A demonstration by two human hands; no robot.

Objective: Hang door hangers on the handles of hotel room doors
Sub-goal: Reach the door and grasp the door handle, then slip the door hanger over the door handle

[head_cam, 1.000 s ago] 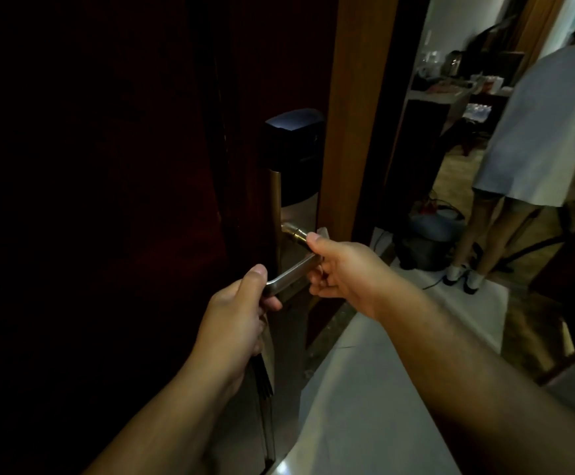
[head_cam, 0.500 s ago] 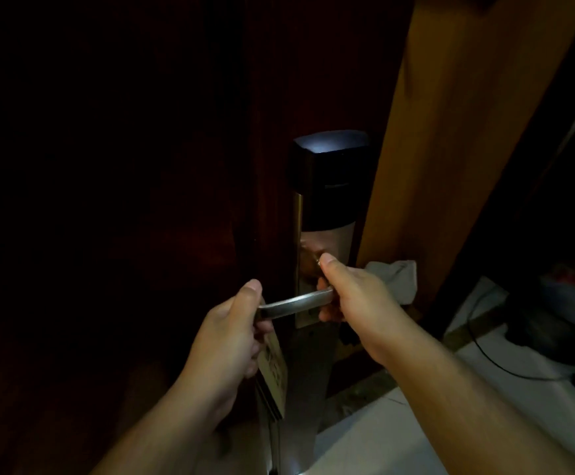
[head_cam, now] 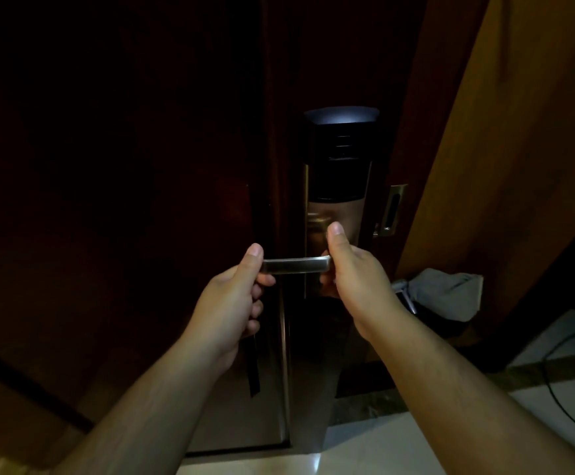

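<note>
A dark wooden door [head_cam: 142, 200] carries a metal lever handle [head_cam: 296, 265] under a black electronic lock [head_cam: 339, 156]. My left hand [head_cam: 234, 303] pinches the free end of the handle between thumb and fingers. A dark door hanger [head_cam: 253, 365] hangs edge-on below that hand; where its top sits is hidden by the fingers. My right hand [head_cam: 354, 272] grips the handle at its pivot end, thumb raised against the lock plate [head_cam: 334, 217].
A lighter wooden door frame [head_cam: 502, 166] stands to the right. A grey cloth [head_cam: 443, 296] lies at its foot. White floor tiles [head_cam: 416, 440] with a black cable [head_cam: 560, 389] spread at the lower right. The left of the view is very dark.
The view has swung left and closer to the door; the room and the standing person are out of sight. The handle now lies level. Both hands stay on it.
</note>
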